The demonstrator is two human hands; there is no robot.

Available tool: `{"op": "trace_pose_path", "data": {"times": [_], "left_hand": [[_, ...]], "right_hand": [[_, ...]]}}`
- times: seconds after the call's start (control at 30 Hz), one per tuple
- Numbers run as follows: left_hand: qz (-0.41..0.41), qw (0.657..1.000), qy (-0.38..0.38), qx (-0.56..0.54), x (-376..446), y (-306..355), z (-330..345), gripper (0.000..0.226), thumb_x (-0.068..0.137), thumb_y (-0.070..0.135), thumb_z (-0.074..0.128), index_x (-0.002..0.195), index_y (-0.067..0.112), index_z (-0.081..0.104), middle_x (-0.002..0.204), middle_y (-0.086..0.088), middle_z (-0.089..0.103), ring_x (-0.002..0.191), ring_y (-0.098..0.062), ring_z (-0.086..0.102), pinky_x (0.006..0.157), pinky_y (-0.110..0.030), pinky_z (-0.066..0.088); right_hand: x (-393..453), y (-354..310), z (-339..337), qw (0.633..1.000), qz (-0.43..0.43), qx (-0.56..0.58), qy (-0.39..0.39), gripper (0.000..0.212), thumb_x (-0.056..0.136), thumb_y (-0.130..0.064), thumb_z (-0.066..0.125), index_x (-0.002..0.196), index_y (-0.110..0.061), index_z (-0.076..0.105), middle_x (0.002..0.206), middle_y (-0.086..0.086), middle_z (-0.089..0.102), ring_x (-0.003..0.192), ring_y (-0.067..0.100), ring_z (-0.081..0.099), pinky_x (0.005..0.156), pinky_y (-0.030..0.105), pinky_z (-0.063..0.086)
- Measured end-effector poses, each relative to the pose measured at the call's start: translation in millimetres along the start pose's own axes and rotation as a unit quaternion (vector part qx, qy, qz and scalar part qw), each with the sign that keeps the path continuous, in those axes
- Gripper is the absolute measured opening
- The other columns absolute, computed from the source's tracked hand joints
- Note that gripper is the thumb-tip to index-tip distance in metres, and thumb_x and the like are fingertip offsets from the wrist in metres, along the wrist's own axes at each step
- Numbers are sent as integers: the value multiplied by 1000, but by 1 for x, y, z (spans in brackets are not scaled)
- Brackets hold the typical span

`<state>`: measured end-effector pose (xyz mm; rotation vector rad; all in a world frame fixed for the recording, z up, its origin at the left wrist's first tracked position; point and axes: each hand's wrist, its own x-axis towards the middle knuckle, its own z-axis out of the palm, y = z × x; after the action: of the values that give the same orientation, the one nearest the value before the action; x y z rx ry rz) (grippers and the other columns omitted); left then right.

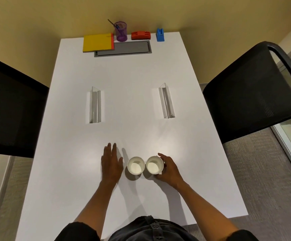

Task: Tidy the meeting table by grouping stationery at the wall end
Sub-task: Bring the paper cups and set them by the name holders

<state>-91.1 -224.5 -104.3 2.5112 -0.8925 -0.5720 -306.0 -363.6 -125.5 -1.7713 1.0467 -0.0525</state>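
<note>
At the wall end of the white table (pixel 129 101) lie a yellow notebook (pixel 97 42), a purple pen cup (pixel 121 31) with pens in it, a red stapler (pixel 140 35) and a blue tape dispenser (pixel 160 34). Near me stand two white paper cups side by side. My right hand (pixel 170 168) curls round the right cup (pixel 154 165). My left hand (pixel 111 163) rests flat on the table, fingers straight, just left of the left cup (pixel 135 165) and apart from it.
Two clear acrylic sign holders (pixel 95 105) (pixel 166 100) stand mid-table, left and right. A grey cable hatch (pixel 129 49) is set into the table by the notebook. Black mesh chairs flank the table on the left (pixel 7 108) and on the right (pixel 252 91).
</note>
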Motion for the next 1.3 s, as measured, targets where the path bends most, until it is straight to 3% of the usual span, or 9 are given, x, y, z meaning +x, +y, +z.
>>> {"op": "trace_pose_path", "data": {"times": [0.1, 0.27, 0.47, 0.6, 0.83, 1.3], "left_hand": [[14, 999, -10, 27, 6, 5, -4, 65, 99, 23, 46, 154, 17, 11, 163, -7, 3, 151, -25, 0, 120, -48, 12], [26, 993, -32, 111, 14, 11, -6, 68, 100, 35, 39, 154, 19, 2, 163, -9, -7, 151, -26, -5, 119, -50, 8], [24, 982, -13, 185, 30, 17, -2, 71, 97, 47, 38, 154, 19, 8, 163, -11, 1, 151, -30, 2, 118, -56, 13], [26, 984, -2, 176, 43, 28, 2, 73, 95, 50, 43, 154, 19, 15, 162, -11, 8, 150, -31, 9, 116, -59, 16], [33, 984, -21, 172, 64, 51, 11, 76, 94, 59, 35, 154, 24, 5, 163, -7, -3, 151, -28, -1, 118, -56, 8], [35, 987, -40, 152, 94, 76, 27, 75, 95, 58, 33, 154, 24, 1, 163, -5, -9, 151, -25, -7, 120, -55, 4]], "right_hand": [[5, -7, 7, 1000, -8, -19, 10, 91, 55, -28, 91, 135, -21, 50, 129, -8, 54, 117, 5, 50, 97, 17, 40], [9, -12, 12, 1000, -11, 7, 29, 74, 53, -29, 91, 119, -23, 59, 117, -11, 63, 108, 9, 59, 90, 20, 46], [16, -16, -2, 997, 5, 26, 67, 68, 56, -26, 88, 117, -25, 59, 116, -8, 64, 108, 14, 60, 90, 24, 46], [31, -18, -20, 995, 24, 20, 99, 72, 56, -29, 90, 120, -21, 58, 118, -4, 64, 109, 15, 59, 89, 22, 45], [66, -24, -50, 987, 51, 18, 148, 74, 56, -29, 91, 121, -21, 58, 115, 0, 62, 111, 17, 57, 85, 20, 39], [124, -42, -80, 973, 56, 23, 224, 62, 60, -25, 88, 113, -13, 60, 109, 5, 65, 106, 25, 61, 85, 27, 46]]}}
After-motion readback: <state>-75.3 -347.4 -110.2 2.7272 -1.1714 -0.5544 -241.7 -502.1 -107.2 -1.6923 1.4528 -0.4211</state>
